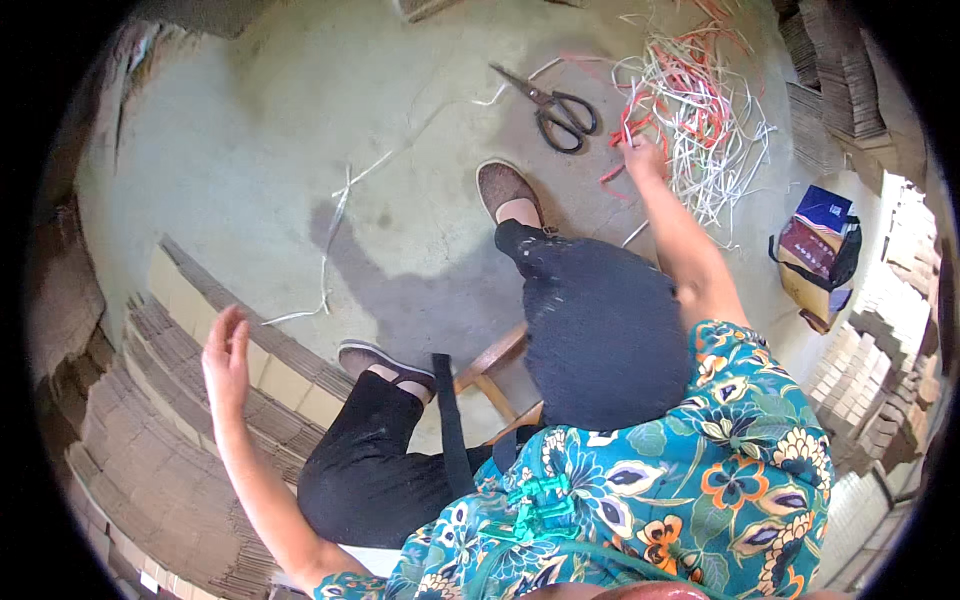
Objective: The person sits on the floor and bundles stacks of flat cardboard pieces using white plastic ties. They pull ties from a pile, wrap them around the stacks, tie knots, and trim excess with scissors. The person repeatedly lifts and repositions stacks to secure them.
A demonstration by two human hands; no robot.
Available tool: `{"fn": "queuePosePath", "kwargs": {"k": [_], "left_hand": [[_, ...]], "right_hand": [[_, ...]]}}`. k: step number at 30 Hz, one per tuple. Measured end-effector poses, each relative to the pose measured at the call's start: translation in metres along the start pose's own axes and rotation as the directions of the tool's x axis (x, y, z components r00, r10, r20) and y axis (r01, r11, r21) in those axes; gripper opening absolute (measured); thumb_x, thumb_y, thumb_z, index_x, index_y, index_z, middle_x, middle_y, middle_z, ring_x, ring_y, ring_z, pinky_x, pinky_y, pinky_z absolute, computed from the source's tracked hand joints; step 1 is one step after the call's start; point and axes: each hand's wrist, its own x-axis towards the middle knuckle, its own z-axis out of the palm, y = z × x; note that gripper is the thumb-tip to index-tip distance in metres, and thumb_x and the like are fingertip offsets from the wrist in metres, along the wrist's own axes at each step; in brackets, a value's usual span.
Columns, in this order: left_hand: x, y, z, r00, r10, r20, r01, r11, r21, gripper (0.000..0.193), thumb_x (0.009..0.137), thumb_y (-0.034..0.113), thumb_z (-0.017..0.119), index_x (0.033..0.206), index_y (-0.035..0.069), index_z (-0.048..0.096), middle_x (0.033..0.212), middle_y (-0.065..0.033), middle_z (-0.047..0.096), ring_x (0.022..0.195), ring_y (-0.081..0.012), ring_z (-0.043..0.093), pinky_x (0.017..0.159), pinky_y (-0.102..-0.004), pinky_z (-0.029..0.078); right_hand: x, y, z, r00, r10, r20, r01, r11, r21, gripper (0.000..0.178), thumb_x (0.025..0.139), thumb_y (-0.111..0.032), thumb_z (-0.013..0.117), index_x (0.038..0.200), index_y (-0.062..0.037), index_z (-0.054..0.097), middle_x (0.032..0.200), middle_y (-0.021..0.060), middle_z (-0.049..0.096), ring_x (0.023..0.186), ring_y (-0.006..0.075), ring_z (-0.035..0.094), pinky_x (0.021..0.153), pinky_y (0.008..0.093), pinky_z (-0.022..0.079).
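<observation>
My right hand (pixel 643 158) reaches out at the upper right and is closed on a red and white strand at the left edge of a loose tangle of strips (pixel 700 110). Just left of it, black-handled scissors (pixel 560 112) lie on the floor with their blades partly apart. My left hand (pixel 227 355) is raised on the left side, fingers stretched out and nothing visible in them. Close to its fingertips ends a long thin white strip (pixel 337 215), which runs across the floor up toward the scissors.
Stacks of flat cardboard (pixel 290 385) stand beside my left arm, and more cardboard stacks (pixel 835 70) line the upper right. A blue and brown bag (pixel 815 250) with black handles sits right of my right arm. A wooden stool (pixel 490 385) shows between my legs.
</observation>
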Motion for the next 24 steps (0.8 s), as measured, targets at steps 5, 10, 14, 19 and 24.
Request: {"fn": "queuePosePath", "kwargs": {"k": [5,10,14,19,24], "left_hand": [[-0.055,0.089,-0.014,0.995,0.092,0.029,-0.087,0.986,-0.142,0.028,0.087,0.008,0.055,0.115,0.002,0.056,0.103,-0.0123,0.063,0.095,-0.0171,0.059,0.083,-0.0284,0.046],[-0.044,0.257,0.045,0.847,0.532,-0.018,-0.516,0.814,-0.267,0.039,0.082,0.007,0.06,0.121,0.008,0.053,0.123,-0.0079,0.054,0.078,-0.0129,0.056,0.069,-0.0278,0.048],[-0.043,0.305,0.076,0.769,0.623,0.14,-0.619,0.782,-0.075,0.03,0.083,0.008,0.058,0.113,0.011,0.057,0.108,-0.012,0.06,0.074,-0.0213,0.061,0.072,-0.0309,0.049],[-0.03,0.237,0.024,0.829,0.549,-0.106,-0.545,0.836,0.069,0.012,0.088,0.012,0.053,0.092,0.006,0.062,0.078,-0.0094,0.063,0.067,-0.0165,0.058,0.063,-0.0294,0.046],[-0.035,0.129,-0.045,0.916,0.295,-0.27,-0.275,0.955,0.11,0.022,0.093,0.02,0.05,0.085,0.001,0.055,0.06,0.001,0.039,0.056,-0.0082,0.034,0.052,-0.0229,0.032]], "right_hand": [[-0.084,-0.077,-0.092,0.947,-0.211,0.242,0.03,0.808,0.588,0.022,0.086,-0.024,0.056,0.094,-0.005,0.064,0.077,0.0092,0.065,0.06,0.0154,0.063,0.058,0.0312,0.05],[-0.14,-0.142,-0.2,0.582,-0.798,-0.157,0.779,0.491,0.39,0.021,0.087,-0.025,0.053,0.089,-0.0067,0.064,0.082,0.0114,0.064,0.071,0.0278,0.062,0.064,0.0351,0.049],[-0.167,-0.185,-0.283,0.452,-0.877,-0.162,0.844,0.361,0.396,0.02,0.085,-0.024,0.055,0.086,-0.0062,0.064,0.082,0.0119,0.064,0.075,0.0279,0.062,0.066,0.0347,0.049],[-0.098,-0.106,-0.294,0.216,-0.94,-0.265,0.967,0.245,-0.078,0.019,0.084,-0.021,0.056,0.086,-0.0034,0.064,0.081,0.012,0.064,0.073,0.0241,0.062,0.066,0.0321,0.05],[-0.008,0.04,-0.317,0.788,-0.61,0.083,0.602,0.792,0.1,0.016,0.086,-0.008,0.049,0.091,-0.0007,0.063,0.066,0.0071,0.055,0.056,0.0147,0.052,0.053,0.0279,0.045]]}}
